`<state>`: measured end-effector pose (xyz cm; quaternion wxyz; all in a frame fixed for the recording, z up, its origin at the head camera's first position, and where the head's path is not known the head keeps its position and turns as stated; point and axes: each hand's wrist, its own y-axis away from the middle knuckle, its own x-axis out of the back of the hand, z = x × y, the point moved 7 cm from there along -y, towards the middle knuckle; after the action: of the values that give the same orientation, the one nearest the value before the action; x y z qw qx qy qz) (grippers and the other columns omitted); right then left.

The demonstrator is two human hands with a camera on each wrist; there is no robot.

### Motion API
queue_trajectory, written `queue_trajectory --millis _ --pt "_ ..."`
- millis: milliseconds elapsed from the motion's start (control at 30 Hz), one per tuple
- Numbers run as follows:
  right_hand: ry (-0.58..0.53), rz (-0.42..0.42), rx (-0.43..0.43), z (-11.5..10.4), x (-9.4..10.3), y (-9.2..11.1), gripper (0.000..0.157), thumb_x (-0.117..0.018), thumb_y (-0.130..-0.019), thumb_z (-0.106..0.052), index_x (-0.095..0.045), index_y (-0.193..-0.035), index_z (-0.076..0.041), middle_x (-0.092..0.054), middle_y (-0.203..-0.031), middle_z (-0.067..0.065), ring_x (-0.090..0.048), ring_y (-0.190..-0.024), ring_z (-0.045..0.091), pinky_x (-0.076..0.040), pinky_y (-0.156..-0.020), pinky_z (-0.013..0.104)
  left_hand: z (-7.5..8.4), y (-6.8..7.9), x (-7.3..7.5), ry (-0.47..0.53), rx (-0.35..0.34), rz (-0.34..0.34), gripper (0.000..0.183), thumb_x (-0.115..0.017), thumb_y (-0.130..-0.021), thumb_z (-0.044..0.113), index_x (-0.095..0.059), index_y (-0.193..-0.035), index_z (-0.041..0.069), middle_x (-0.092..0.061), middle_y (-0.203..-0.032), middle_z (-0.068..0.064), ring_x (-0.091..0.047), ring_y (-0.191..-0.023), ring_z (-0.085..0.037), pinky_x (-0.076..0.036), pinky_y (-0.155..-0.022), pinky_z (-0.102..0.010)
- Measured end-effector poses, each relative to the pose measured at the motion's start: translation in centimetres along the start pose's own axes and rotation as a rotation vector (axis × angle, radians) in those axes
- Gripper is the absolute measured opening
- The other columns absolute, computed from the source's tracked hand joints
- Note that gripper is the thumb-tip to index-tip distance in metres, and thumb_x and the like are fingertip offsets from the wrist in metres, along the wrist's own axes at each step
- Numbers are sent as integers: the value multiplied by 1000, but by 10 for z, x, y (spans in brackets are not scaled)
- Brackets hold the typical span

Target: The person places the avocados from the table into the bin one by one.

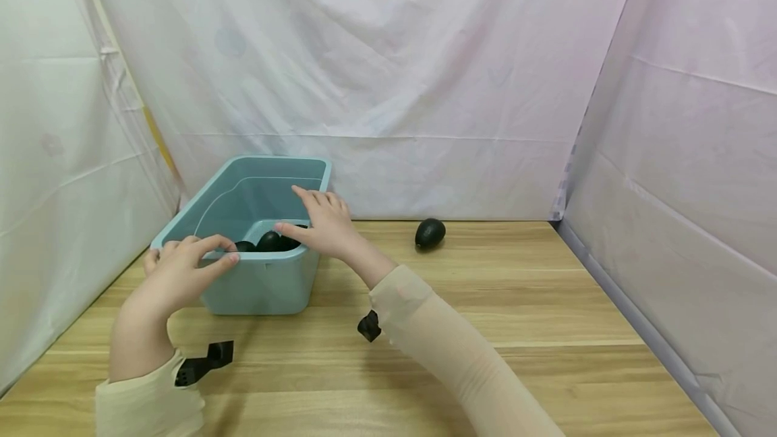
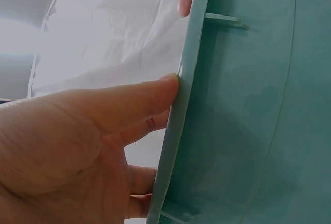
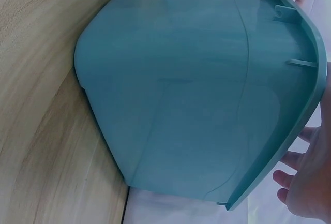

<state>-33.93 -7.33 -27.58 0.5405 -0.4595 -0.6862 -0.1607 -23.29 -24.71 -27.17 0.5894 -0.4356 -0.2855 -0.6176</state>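
A light blue-green plastic bin [image 1: 257, 288] stands on the left of the table. Several dark avocados [image 1: 269, 242] lie inside near its front wall, partly hidden by the rim and the right hand. My left hand [image 1: 173, 278] holds the front-left rim, thumb against the front edge and index finger curved over it. The left wrist view shows that thumb [image 2: 164, 90] touching the rim [image 2: 182, 89]. Over the front-right corner is my right hand [image 1: 330, 228], its fingers spread and its thumb reaching above the avocados. In the right wrist view its fingers [image 3: 291, 159] show beyond the rim.
One more avocado [image 1: 429, 234] lies on the wooden table [image 1: 485, 302], right of the bin near the back edge. White cloth sheets [image 1: 425, 73] hang behind and at both sides. Small black wrist mounts [image 1: 209, 359] stick out from both sleeves.
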Motion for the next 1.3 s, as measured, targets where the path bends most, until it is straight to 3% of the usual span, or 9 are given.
queue_trajectory --millis 333,700,1300 --pt "-51 -36 36 -3 0 4 86 -49 -88 -67 -8 -154 -30 -18 -156 3 -14 -142 26 -6 -113 50 1 0 0 2 6 -9 40 -47 -99 48 -59 -115 14 -51 -100 -15 -31 -109 -53 6 -92 -76" --pt "-166 -42 19 4 4 10 84 -52 -89 -63 -10 -154 -29 -15 -157 3 -10 -143 28 -7 -112 51 1 1 0 8 3 -10 40 -47 -99 48 -59 -116 14 -51 -101 -16 -29 -112 -55 7 -92 -76" --pt "-240 -15 16 17 16 16 82 -52 -92 -57 -9 -155 -27 -12 -158 2 -9 -144 25 -9 -111 53 -1 1 1 24 7 -10 41 -47 -99 48 -59 -116 13 -49 -109 -22 -28 -112 -56 7 -91 -75"
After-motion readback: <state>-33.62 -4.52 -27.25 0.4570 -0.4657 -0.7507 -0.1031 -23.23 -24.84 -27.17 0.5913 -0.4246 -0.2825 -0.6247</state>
